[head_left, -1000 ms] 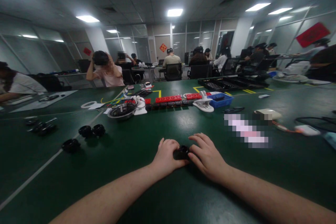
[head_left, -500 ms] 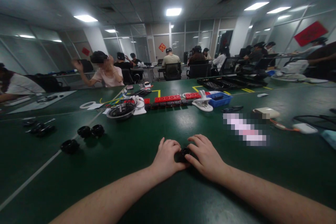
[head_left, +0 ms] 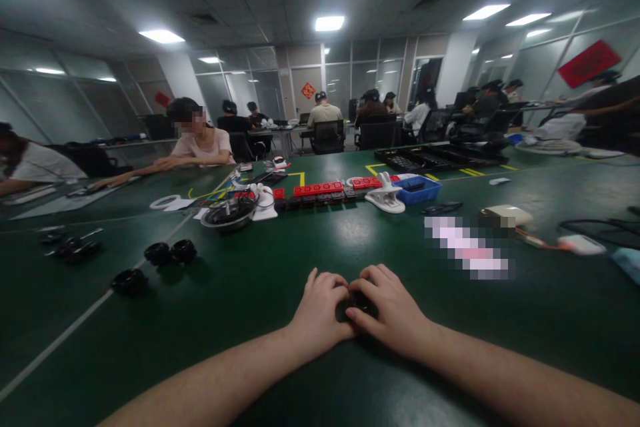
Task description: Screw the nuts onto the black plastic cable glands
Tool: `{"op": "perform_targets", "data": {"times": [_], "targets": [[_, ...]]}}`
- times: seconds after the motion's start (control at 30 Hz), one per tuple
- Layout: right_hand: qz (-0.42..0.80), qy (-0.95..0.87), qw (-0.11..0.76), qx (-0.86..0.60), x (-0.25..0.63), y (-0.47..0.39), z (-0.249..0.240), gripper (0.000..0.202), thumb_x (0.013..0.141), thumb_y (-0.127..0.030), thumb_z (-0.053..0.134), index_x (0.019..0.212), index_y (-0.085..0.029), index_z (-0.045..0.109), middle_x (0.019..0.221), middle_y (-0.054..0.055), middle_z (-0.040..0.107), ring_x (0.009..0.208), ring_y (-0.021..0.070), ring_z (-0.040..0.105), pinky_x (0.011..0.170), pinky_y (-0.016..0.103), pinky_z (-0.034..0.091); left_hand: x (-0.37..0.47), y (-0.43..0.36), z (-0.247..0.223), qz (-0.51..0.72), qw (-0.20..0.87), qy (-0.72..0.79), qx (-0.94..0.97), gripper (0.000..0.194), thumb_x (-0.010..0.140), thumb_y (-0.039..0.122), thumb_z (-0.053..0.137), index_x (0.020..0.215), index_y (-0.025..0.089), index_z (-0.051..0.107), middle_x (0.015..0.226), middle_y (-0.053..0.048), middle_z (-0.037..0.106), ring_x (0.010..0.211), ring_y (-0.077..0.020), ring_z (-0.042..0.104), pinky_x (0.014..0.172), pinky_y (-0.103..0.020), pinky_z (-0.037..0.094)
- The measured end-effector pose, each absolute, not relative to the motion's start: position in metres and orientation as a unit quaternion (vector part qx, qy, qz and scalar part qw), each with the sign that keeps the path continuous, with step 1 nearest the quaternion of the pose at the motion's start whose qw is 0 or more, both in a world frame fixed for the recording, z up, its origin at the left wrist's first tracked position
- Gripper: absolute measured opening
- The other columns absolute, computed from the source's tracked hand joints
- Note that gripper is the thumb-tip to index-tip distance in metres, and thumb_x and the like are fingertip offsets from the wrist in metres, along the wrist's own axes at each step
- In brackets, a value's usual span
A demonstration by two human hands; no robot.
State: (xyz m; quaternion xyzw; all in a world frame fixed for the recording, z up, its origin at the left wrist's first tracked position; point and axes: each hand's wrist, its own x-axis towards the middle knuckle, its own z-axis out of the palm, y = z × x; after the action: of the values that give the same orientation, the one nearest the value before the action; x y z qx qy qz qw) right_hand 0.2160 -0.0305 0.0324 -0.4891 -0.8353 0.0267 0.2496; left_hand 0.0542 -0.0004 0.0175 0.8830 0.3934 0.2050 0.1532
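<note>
A small black object [head_left: 361, 305] sits between my two hands, low at the middle of the green table [head_left: 240, 373]. My left hand [head_left: 320, 310] curves round its left side, with fingers and thumb closed against it. From the right, my right hand [head_left: 387, 307] grips the same piece, its thumb across the near side and its fingers bent over the top. The fingers hide much of the object's shape. Three round black parts stand off to the left, one nearer [head_left: 129, 282] and a pair [head_left: 170, 252] side by side.
Farther left lie black pieces [head_left: 75, 244]. Across the table are a dark bowl [head_left: 227, 215], a white clip stand [head_left: 386, 195], red blocks [head_left: 318, 189], a blue bin [head_left: 419, 191] and black trays [head_left: 440, 157]. A person [head_left: 203, 140] sits at the far left.
Both hands and the black object have shifted slightly down in view, and the fingertips have come closer together. The person opposite has lowered their raised arms and reaches along the table.
</note>
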Motion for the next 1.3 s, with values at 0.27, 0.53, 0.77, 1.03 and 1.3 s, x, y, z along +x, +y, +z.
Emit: {"op": "perform_targets", "data": {"times": [0.27, 0.53, 0.77, 1.03, 1.3], "targets": [[0.07, -0.839, 0.261, -0.473, 0.2161, -0.0307, 0.031, 0.017, 0.075, -0.03, 0.054, 0.086, -0.018, 0.057, 0.078, 0.005, 0.051, 0.076, 0.0182, 0.045, 0.068, 0.034, 0.039, 0.0537, 0.0013, 0.0171, 0.204, 0.153, 0.391, 0.884, 0.029, 0.059, 0.036, 0.066, 0.083, 0.022, 0.059, 0.095, -0.001, 0.054, 0.095, -0.0213, 0.047, 0.101, -0.049, 0.016], [0.079, -0.842, 0.252, -0.471, 0.2163, -0.0304, 0.0312, 0.016, 0.075, -0.028, 0.054, 0.086, -0.017, 0.056, 0.079, 0.005, 0.05, 0.077, 0.0183, 0.044, 0.068, 0.033, 0.038, 0.0533, 0.0031, 0.0164, 0.201, 0.161, 0.39, 0.884, 0.032, 0.059, 0.037, 0.066, 0.086, 0.022, 0.06, 0.094, -0.001, 0.054, 0.095, -0.0212, 0.048, 0.101, -0.049, 0.014], [0.082, -0.844, 0.248, -0.469, 0.2159, -0.0309, 0.0314, 0.015, 0.076, -0.028, 0.053, 0.087, -0.017, 0.055, 0.079, 0.004, 0.051, 0.077, 0.018, 0.044, 0.068, 0.033, 0.038, 0.0528, 0.0048, 0.0116, 0.206, 0.159, 0.387, 0.885, 0.032, 0.058, 0.037, 0.067, 0.086, 0.022, 0.059, 0.095, -0.001, 0.053, 0.095, -0.0202, 0.047, 0.101, -0.049, 0.013], [0.088, -0.847, 0.25, -0.461, 0.2166, -0.0305, 0.0313, 0.016, 0.076, -0.028, 0.054, 0.088, -0.017, 0.055, 0.078, 0.004, 0.052, 0.077, 0.0173, 0.044, 0.068, 0.031, 0.037, 0.0536, 0.0036, 0.0129, 0.208, 0.16, 0.388, 0.884, 0.032, 0.059, 0.037, 0.066, 0.085, 0.022, 0.059, 0.094, -0.001, 0.053, 0.095, -0.0197, 0.047, 0.1, -0.05, 0.015], [0.099, -0.847, 0.247, -0.461, 0.2165, -0.0294, 0.0311, 0.015, 0.076, -0.027, 0.054, 0.088, -0.017, 0.055, 0.08, 0.004, 0.051, 0.078, 0.0174, 0.044, 0.069, 0.032, 0.037, 0.0525, 0.004, 0.011, 0.21, 0.159, 0.387, 0.883, 0.03, 0.059, 0.037, 0.066, 0.083, 0.021, 0.058, 0.094, -0.001, 0.054, 0.095, -0.0193, 0.047, 0.101, -0.049, 0.014]]}}
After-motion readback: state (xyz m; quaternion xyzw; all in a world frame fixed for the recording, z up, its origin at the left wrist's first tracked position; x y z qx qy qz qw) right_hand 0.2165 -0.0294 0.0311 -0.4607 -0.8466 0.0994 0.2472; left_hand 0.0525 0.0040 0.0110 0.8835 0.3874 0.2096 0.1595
